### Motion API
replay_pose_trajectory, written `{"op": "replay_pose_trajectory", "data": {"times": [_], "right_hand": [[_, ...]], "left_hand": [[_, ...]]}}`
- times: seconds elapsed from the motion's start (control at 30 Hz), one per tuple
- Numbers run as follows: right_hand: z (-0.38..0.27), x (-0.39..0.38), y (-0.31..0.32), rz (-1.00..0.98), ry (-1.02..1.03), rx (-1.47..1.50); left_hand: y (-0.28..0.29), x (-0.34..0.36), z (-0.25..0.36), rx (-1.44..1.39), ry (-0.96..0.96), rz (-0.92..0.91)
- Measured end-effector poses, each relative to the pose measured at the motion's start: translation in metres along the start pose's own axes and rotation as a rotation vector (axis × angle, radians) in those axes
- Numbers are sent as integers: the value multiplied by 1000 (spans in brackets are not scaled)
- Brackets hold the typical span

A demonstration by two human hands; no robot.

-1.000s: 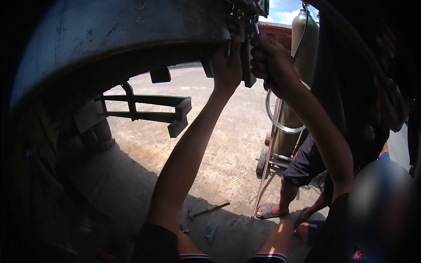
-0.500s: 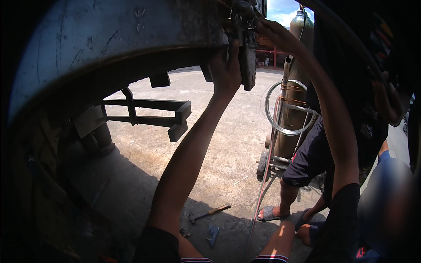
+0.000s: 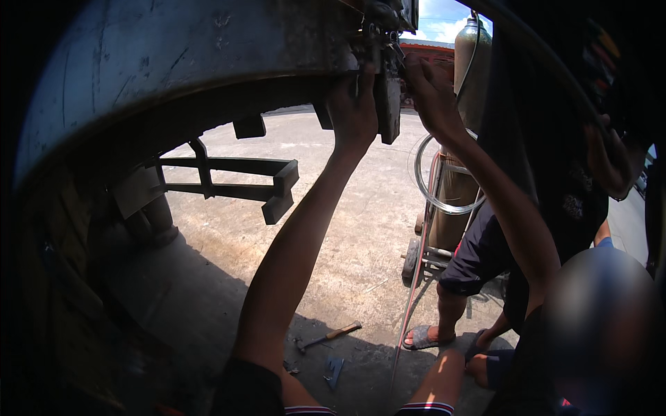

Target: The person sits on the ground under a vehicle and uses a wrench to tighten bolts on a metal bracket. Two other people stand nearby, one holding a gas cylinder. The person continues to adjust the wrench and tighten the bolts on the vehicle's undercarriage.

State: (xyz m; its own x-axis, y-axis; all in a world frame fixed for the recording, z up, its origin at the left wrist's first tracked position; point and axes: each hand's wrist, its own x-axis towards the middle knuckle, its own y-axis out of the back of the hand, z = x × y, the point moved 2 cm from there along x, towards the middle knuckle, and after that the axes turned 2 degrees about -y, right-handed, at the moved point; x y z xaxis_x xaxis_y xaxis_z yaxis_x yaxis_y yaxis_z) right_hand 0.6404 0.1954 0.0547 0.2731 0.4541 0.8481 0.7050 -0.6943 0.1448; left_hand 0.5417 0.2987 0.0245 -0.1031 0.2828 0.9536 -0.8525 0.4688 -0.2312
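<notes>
Up under the lower edge of the blue-grey metal panel [image 3: 173, 48], here's the left hand [image 3: 355, 118], thumb upright and set apart from fingers that are lost in shadow; whether they're clamped on anything, I can't tell. Just beside it on the right comes the dark metal bracket [image 3: 390, 114], hanging upright between the hands, with bolts [image 3: 374, 30] showing just above the left thumb. Over to the right hand [image 3: 431, 100]: fingers bent and drawn close together at the bracket's right side, the tips too dark to say whether they pinch something. The left seems placed to steady the metal from below, leaving the right room to work at the bolts' side.

Well below the hands, a hammer [image 3: 333, 334] lies on the concrete floor [image 3: 333, 270] next to a flat metal piece [image 3: 334, 372], probably set down there to stay within reach. Out beyond the left forearm, a dark metal frame [image 3: 281, 184] juts over the floor. Past the right hand, a clear coil [image 3: 454, 208] hangs by the tall gas cylinder [image 3: 473, 76], which stands on a wheeled trolley [image 3: 437, 258], likely to keep it upright and movable.
</notes>
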Motion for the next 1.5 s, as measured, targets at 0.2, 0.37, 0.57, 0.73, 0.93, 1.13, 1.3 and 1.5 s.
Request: {"op": "replay_pose_trajectory", "data": {"times": [0.2, 0.37, 0.57, 0.73, 0.93, 1.13, 1.3, 1.5], "right_hand": [[37, 50, 32, -35, 400, -411], [33, 80, 44, -235, 391, -569], [43, 99, 47, -343, 475, -504], [53, 42, 12, -360, 149, 115], [-25, -36, -41, -58, -360, 611], [20, 9, 23, -65, 32, -311], [26, 34, 31, -139, 266, -405], [43, 87, 41, -401, 367, -401]], "left_hand": [[1, 0, -4, 24, -10, 11], [4, -1, -5, 38, -22, 0], [-1, -1, -4, 63, -12, -12], [-6, -5, -6, 9, -5, 0], [11, -1, 2, 7, 61, -51], [6, 1, -3, 89, 52, -66], [8, 0, 4, 43, 16, -36], [2, 0, -2, 30, -19, -10]]}}
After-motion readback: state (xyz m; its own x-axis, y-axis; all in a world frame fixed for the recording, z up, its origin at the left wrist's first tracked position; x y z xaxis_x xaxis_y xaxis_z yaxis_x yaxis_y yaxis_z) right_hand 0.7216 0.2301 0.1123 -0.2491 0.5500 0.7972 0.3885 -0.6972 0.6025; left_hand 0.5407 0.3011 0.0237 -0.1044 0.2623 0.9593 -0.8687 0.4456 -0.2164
